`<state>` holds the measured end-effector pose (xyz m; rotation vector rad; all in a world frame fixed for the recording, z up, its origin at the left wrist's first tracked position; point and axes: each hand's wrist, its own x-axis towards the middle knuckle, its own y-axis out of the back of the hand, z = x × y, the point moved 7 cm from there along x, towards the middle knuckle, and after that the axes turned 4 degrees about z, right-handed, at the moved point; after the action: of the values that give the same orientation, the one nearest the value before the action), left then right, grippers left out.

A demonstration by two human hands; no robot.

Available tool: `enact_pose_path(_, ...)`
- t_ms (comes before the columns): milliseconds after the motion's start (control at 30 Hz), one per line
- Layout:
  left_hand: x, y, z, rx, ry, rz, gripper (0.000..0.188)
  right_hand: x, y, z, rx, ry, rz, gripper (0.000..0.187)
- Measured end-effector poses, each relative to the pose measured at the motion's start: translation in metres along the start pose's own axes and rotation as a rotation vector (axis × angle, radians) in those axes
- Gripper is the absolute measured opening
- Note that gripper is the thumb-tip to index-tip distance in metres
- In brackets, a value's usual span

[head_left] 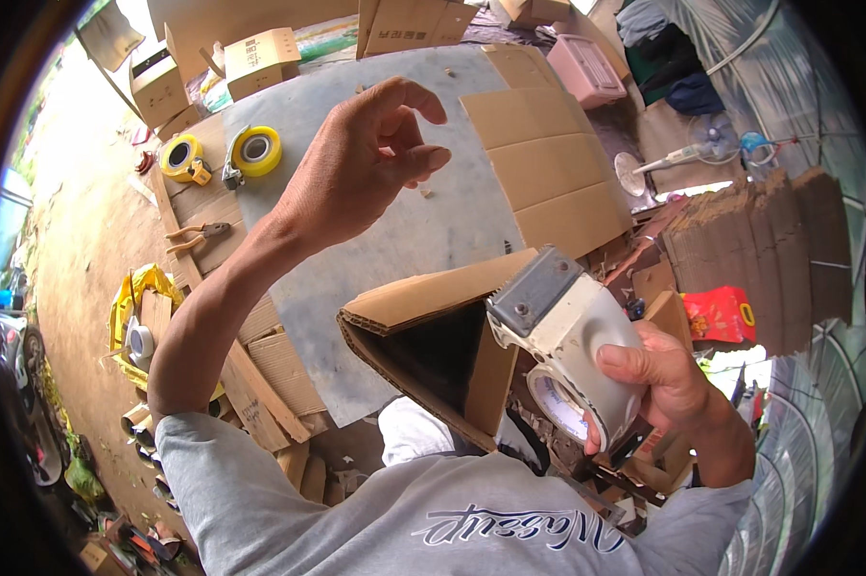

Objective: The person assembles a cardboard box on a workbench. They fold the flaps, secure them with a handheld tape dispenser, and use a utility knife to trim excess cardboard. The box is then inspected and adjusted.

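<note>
My right hand [668,379] is closed around a white tape dispenser [586,331] with a grey metal front, and a roll of tape [556,401] shows on its underside. The dispenser's front end is at the right edge of a folded cardboard box [433,288]. That box is tilted in front of my body, its dark open end facing me; whether the dispenser touches it I cannot tell. Raised over the table, my left hand [366,158] holds nothing, its fingers curved and its thumb apart from them.
The grey tabletop [356,307] carries a flat cardboard sheet [548,154] at right. Yellow tape rolls [257,151] and pliers [199,236] lie along its left side. Boxes [260,62] and a pink plastic bin [586,72] stand at the back. Stacked cardboard [740,259] is at far right.
</note>
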<state>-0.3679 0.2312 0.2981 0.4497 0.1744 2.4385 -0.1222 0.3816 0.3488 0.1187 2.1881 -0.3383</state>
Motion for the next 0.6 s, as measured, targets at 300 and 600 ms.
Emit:
enact_pose_path(300, -0.036, -0.046, -0.07, -0.12, 0.375, -0.229, 0.029, 0.016, 0.011, 0.036, -0.022, -0.119, 0.046, 0.047)
enact_pose_path(600, -0.056, -0.064, -0.088, -0.243, 0.516, -0.396, 0.03, 0.018, 0.009, 0.038, -0.03, -0.122, 0.044, 0.048)
